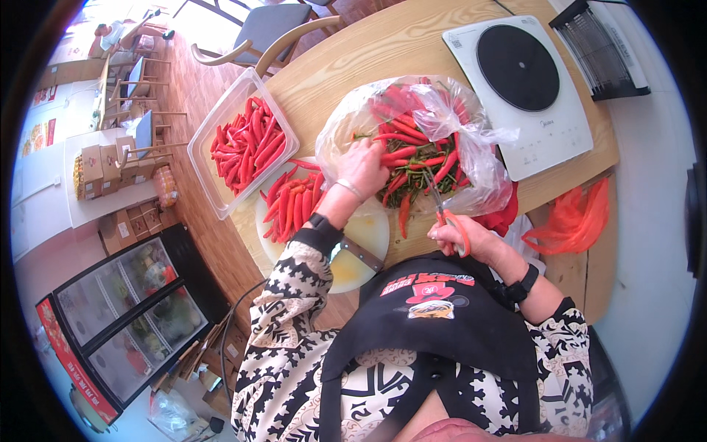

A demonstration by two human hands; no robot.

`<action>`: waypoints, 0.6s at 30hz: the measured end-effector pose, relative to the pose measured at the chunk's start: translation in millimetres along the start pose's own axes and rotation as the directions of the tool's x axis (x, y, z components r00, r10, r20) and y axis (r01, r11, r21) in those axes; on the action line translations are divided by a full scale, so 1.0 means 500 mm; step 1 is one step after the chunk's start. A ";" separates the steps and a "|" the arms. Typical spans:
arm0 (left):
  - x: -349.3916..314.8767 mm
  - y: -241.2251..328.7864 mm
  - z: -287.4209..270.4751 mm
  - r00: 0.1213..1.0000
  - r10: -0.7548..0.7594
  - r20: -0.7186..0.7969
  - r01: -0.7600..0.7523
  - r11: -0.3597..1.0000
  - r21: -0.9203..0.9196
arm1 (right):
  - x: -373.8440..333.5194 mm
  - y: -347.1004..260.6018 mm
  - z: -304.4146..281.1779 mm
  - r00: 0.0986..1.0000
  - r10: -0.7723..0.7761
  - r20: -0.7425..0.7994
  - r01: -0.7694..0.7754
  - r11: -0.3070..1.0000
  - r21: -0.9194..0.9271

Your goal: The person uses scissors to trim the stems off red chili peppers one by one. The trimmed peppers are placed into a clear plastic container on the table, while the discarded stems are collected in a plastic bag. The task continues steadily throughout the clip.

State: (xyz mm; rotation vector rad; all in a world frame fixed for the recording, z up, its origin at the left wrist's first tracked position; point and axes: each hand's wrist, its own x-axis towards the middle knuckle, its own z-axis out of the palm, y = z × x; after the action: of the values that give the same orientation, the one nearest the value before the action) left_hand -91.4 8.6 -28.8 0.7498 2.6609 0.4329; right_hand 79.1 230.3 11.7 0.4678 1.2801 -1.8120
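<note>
My left hand (364,169) is closed at the left side of an open clear plastic bag (342,121), its fingertips against a red chili pepper (398,153). Partly hidden, those fingers seem to grip it. The bag holds many red chilies with green stems. My right hand (479,239) grips orange-handled scissors (447,217), whose blades reach up among the stems. Left of the bag, more red chilies (293,210) lie heaped on a round white cutting board (372,232). A cleaver (361,253) rests on the board's near part, partly hidden by my left sleeve.
A clear plastic tub (208,193) of red chilies stands at the table's left edge. An induction cooker (556,144) is on the right, with a black rack-like appliance (600,51) behind it. A red plastic bag (571,221) lies at right. Chairs (272,33) stand beyond the table (331,62).
</note>
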 end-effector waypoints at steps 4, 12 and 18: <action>-0.027 -0.029 -0.037 0.995 -0.100 0.007 0.100 0.985 -0.141 | 0.014 0.002 0.006 0.999 0.036 0.015 -0.036 0.999 0.028; -0.073 0.040 -0.117 0.981 -0.173 0.093 0.196 0.856 -0.478 | 0.057 -0.021 0.025 0.990 -0.109 -0.087 0.091 0.978 -0.189; -0.098 0.054 -0.101 0.993 -0.114 0.013 0.104 0.852 -0.513 | 0.061 -0.034 0.022 0.977 -0.139 -0.160 0.083 0.946 -0.314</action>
State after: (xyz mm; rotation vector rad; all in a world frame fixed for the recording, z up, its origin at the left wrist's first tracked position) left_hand -60.3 -6.0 38.6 0.4231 2.4075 1.0663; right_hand 49.8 209.4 4.4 0.3990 1.7119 -1.6487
